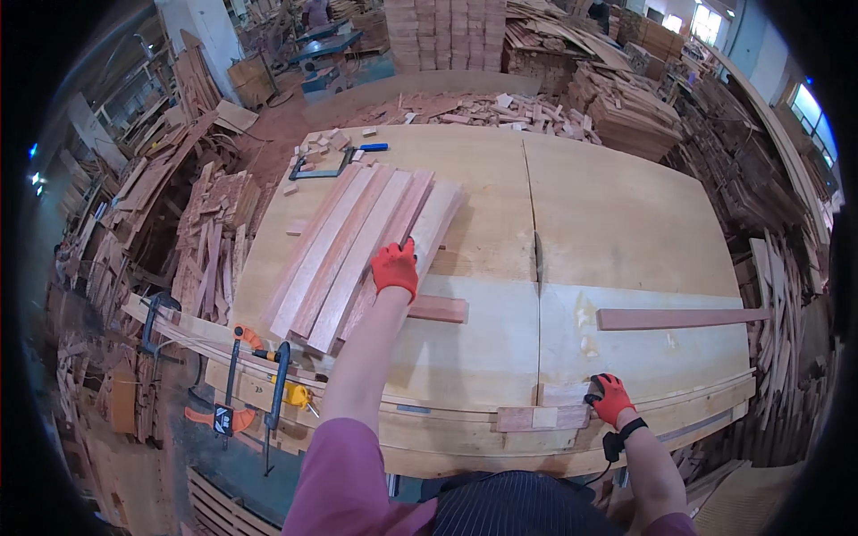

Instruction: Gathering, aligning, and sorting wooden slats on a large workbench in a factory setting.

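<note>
Left fingers [408,247] on planks [365,214], right fingers [592,397] at wooden block [562,393], grip of both unclear; printed label [222,419] on orange clamp [240,421].

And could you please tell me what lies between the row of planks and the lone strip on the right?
The head view shows a short reddish piece, a dark seam and a yellowish stain.

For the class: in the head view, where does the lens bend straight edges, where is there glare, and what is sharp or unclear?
Head view: the worktable has edges that bow, inside a black rounded rim; head view: the window at right glares white; head view: the left hand looks fairly crisp, the far blue machine small and soft.
</note>
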